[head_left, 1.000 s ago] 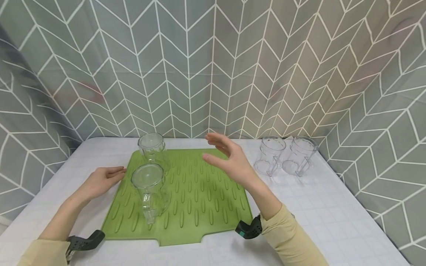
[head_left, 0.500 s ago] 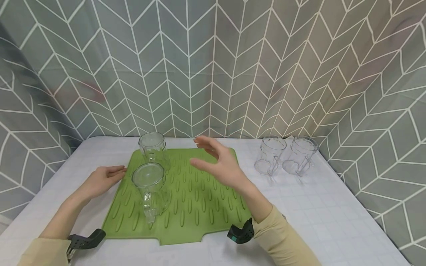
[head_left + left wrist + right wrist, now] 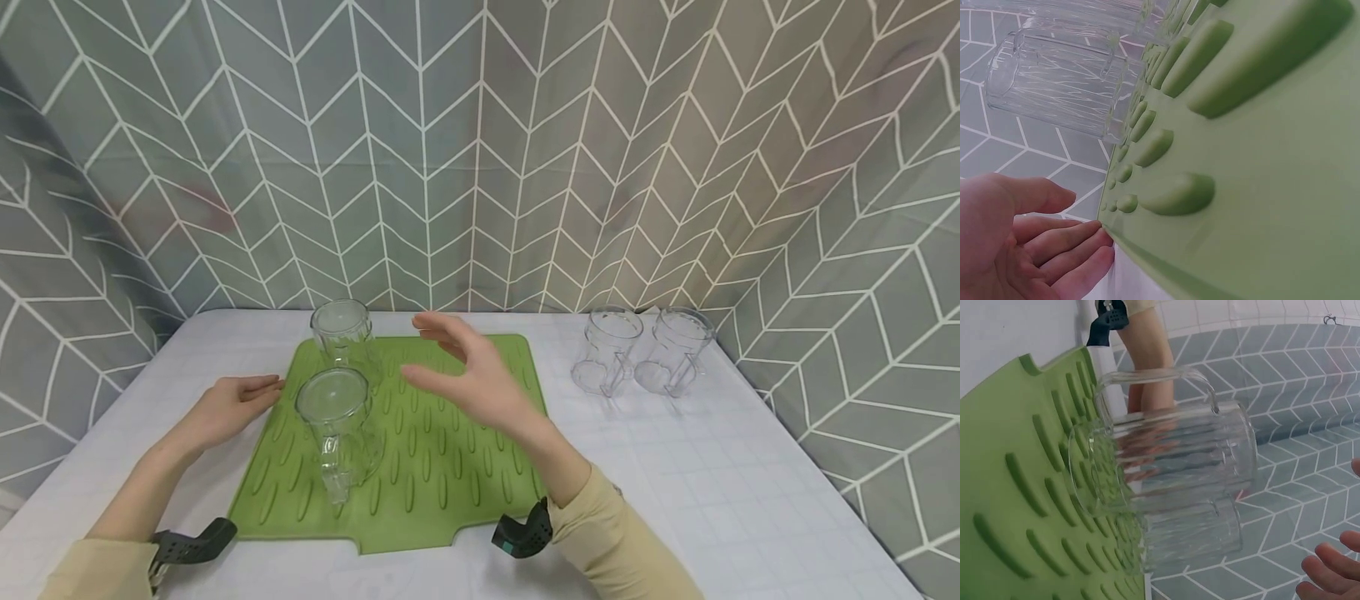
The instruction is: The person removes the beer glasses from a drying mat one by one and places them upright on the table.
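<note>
Two clear glass mugs stand on the left part of a green ribbed drying mat (image 3: 450,492). The nearer mug (image 3: 336,408) has its handle toward the front; the farther mug (image 3: 341,329) is behind it. My left hand (image 3: 232,410) rests on the table with relaxed fingers, its fingertips at the mat's left edge, as the left wrist view also shows. My right hand (image 3: 472,371) is held above the mat, to the right of both mugs, thumb and fingers apart and nothing between them. In the right wrist view its fingers (image 3: 1332,569) show at the lower right.
Two more clear mugs, one (image 3: 609,350) beside the other (image 3: 675,350), stand on the white cloth (image 3: 712,500) right of the mat. A patterned curtain (image 3: 450,167) hangs behind the table and along its sides.
My right hand has moved left over the mat toward the two mugs, dropping slightly, with thumb and fingers still spread. My left hand and all the mugs have stayed in place.
</note>
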The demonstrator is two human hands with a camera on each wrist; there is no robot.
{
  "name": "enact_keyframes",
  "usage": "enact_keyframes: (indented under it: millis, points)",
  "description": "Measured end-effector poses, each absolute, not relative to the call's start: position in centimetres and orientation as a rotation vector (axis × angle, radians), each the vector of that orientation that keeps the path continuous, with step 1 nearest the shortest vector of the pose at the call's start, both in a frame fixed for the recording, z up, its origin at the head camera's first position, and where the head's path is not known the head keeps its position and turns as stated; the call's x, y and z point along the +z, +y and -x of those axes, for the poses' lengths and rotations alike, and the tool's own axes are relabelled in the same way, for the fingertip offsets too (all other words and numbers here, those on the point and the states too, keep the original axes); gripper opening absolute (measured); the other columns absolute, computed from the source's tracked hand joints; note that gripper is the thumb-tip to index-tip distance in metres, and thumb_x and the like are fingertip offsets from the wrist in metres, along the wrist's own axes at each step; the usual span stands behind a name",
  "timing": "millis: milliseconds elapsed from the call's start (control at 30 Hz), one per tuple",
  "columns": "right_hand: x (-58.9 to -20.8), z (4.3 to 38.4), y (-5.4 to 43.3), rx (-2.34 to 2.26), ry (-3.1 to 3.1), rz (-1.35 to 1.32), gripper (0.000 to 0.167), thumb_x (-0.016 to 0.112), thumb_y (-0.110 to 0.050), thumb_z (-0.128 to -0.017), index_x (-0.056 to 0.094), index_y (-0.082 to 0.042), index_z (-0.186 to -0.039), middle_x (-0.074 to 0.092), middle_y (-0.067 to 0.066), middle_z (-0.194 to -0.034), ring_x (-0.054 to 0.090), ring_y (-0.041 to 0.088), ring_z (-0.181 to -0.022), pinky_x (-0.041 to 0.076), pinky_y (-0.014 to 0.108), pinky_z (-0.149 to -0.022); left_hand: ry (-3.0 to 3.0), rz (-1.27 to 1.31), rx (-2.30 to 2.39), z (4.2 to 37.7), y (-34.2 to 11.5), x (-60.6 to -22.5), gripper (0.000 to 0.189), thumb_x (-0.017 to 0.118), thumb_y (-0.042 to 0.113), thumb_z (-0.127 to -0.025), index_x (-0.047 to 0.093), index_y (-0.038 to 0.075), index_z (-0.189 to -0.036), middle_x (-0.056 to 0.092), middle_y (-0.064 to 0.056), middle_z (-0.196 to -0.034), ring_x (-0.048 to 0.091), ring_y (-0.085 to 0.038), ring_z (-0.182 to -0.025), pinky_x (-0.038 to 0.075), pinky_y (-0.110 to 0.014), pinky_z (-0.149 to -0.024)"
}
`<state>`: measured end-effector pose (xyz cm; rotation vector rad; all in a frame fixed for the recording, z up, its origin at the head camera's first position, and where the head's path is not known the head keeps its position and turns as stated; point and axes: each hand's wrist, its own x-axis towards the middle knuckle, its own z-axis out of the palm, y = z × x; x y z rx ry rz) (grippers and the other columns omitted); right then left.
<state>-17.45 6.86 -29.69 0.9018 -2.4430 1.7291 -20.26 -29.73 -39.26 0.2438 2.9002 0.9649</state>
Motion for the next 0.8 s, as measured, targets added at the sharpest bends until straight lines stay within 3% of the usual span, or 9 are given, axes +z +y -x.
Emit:
enact_keyframes:
  millis: [200, 800]
  points:
    - [-29.8, 17.5, 5.6, 1.714, -2.432, -0.975, 0.066, 0.075, -0.023, -0.09, 0.045, -0.013, -0.148, 0.053, 0.001, -0.146, 0.047, 0.017, -0.137, 0.033, 0.029, -0.119, 2.899, -0.248, 0.966, 20.3, -29.8, -39.4, 0.058, 0.047, 0.032, -0.107, 0.045, -0.017, -0.139, 0.055, -0.034, -0.133, 0.052, -0.054, -0.123, 0.051, -0.063, -0.096]
    - [-31.3, 16.4, 1.7, 1.616, -2.594, -0.974, 0.082, 0.079, -0.036, -0.086, 0.037, -0.014, -0.153, 0.049, -0.001, -0.15, 0.046, 0.011, -0.136, 0.036, 0.029, -0.118, 2.899, -0.24, 0.963, 20.3, -29.7, -39.4, 0.059, 0.047, 0.033, -0.107, 0.045, -0.016, -0.139, 0.056, -0.034, -0.133, 0.052, -0.054, -0.124, 0.051, -0.063, -0.096]
